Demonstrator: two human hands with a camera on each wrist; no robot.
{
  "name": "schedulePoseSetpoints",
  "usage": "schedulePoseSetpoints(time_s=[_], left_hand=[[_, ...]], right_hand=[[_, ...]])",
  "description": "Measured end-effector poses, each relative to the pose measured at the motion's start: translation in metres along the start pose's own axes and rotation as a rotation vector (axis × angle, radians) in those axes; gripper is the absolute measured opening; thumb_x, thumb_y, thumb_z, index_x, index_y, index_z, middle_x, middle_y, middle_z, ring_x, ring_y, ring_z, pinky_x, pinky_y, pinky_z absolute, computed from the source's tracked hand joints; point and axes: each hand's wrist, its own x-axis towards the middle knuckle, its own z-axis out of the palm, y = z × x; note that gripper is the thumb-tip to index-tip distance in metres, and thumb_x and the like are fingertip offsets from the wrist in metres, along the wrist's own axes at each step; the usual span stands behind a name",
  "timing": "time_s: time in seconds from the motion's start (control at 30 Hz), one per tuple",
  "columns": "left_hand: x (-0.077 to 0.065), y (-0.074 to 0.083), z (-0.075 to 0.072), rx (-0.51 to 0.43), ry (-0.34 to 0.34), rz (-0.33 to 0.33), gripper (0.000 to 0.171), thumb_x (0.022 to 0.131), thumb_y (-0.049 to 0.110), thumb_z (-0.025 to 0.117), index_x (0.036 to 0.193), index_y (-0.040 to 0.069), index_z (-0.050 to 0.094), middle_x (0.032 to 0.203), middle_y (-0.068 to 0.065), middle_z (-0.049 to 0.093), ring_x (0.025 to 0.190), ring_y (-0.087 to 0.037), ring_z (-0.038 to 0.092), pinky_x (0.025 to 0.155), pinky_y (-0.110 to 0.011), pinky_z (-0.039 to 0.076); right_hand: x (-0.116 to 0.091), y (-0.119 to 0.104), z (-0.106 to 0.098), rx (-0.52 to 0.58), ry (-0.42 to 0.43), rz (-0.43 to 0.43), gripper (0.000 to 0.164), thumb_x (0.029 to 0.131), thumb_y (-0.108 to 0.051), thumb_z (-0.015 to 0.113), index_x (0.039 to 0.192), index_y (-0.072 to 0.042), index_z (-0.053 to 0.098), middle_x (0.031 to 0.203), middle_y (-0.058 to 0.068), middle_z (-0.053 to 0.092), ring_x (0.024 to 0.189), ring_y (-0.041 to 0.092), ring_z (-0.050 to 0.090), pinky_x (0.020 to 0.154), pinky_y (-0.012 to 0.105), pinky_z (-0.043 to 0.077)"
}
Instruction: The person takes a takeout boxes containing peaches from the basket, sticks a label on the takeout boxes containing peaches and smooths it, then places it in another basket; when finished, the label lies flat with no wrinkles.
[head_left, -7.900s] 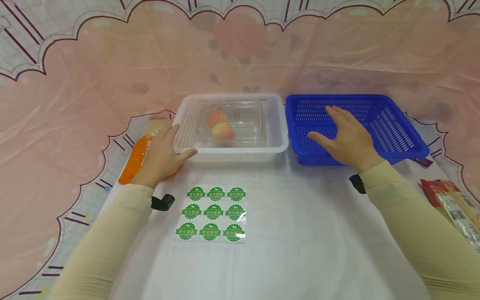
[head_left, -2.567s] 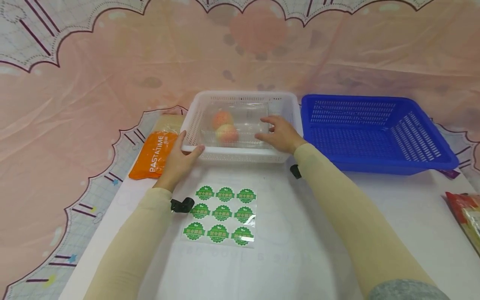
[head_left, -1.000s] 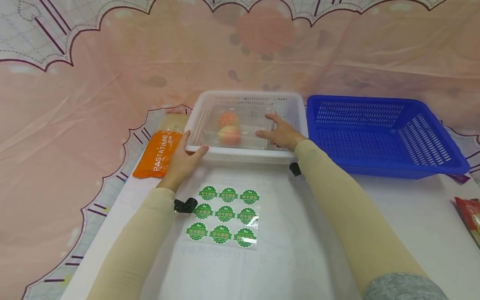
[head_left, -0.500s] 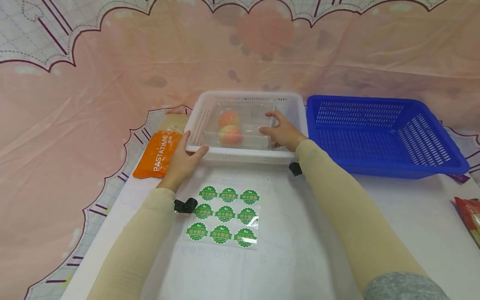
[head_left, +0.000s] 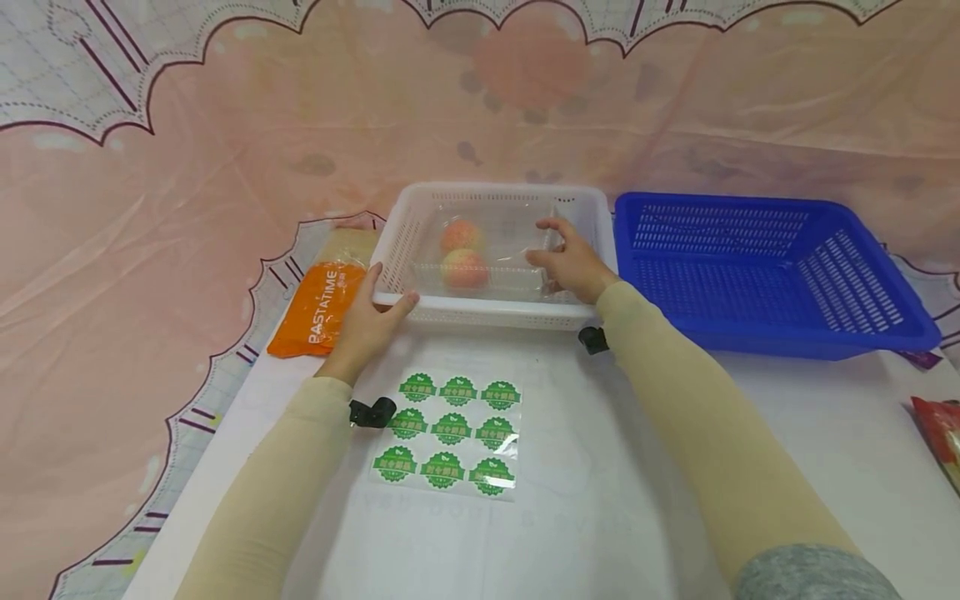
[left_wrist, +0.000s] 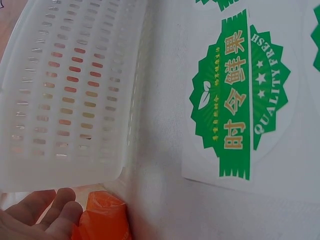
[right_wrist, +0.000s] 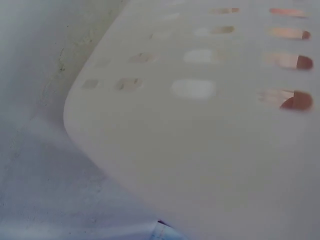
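Observation:
A white plastic basket (head_left: 495,308) stands at the back middle in the head view. Inside it lies a clear plastic box (head_left: 510,242), with two round red-and-yellow fruits (head_left: 465,268) at its left part. My left hand (head_left: 366,321) holds the basket's front left corner, thumb on the front rim and fingers along the left side. The left wrist view shows its curled fingers (left_wrist: 65,220) right at that corner. My right hand (head_left: 573,260) reaches into the basket and grips the box's right end between thumb and fingers. In the right wrist view, the basket wall hides most of that hand.
A blue basket (head_left: 750,333) stands right of the white one. An orange pasta bag (head_left: 318,308) lies beside my left hand. On the white table (head_left: 600,500), a sheet of green round stickers (head_left: 450,429) lies in front. A red packet (head_left: 941,433) is at the right edge.
My right hand came from over the blue basket into the white one and took hold of the clear box. Box and fruits have since shifted slightly right. My left hand settled on the basket corner.

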Motion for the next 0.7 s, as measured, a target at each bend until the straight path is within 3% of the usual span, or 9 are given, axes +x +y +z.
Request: schedulePoseSetpoints(time_s=[0.13, 0.3, 0.5, 0.7], left_hand=[[-0.001, 0.0, 0.001, -0.006, -0.004, -0.002, 0.092, 0.095, 0.051, 0.063, 0.163, 0.027, 0.006, 0.16, -0.014, 0.028, 0.132, -0.037, 0.043, 0.112, -0.06, 0.031], [-0.001, -0.001, 0.002, -0.009, -0.002, 0.003, 0.092, 0.095, 0.052, 0.063, 0.163, 0.027, 0.006, 0.161, -0.013, 0.027, 0.133, -0.037, 0.042, 0.112, -0.06, 0.03], [-0.001, -0.003, 0.002, 0.004, 0.008, 0.001, 0.092, 0.095, 0.053, 0.062, 0.163, 0.028, 0.006, 0.162, -0.013, 0.025, 0.136, -0.038, 0.039, 0.113, -0.06, 0.028], [0.001, -0.004, 0.003, 0.003, 0.008, 0.009, 0.091, 0.095, 0.052, 0.062, 0.163, 0.027, 0.006, 0.161, -0.014, 0.025, 0.135, -0.037, 0.04, 0.112, -0.059, 0.03]], right_hand=[[-0.003, -0.001, -0.001, 0.058, 0.019, -0.015, 0.062, 0.1, -0.013, 0.062, 0.153, -0.017, 0.031, 0.109, 0.017, 0.052, 0.075, 0.02, 0.054, 0.056, 0.03, 0.057], [-0.006, -0.003, -0.006, 0.099, 0.037, -0.037, 0.062, 0.101, -0.013, 0.06, 0.155, -0.017, 0.029, 0.108, 0.017, 0.05, 0.094, 0.029, 0.057, 0.059, 0.032, 0.058], [-0.011, -0.006, -0.012, 0.139, 0.056, -0.051, 0.062, 0.1, -0.011, 0.06, 0.154, -0.016, 0.03, 0.105, 0.016, 0.049, 0.093, 0.029, 0.057, 0.059, 0.032, 0.059], [-0.022, -0.012, -0.02, 0.142, 0.082, -0.082, 0.06, 0.101, -0.011, 0.059, 0.154, -0.017, 0.03, 0.109, 0.017, 0.049, 0.103, 0.034, 0.056, 0.061, 0.034, 0.06]])
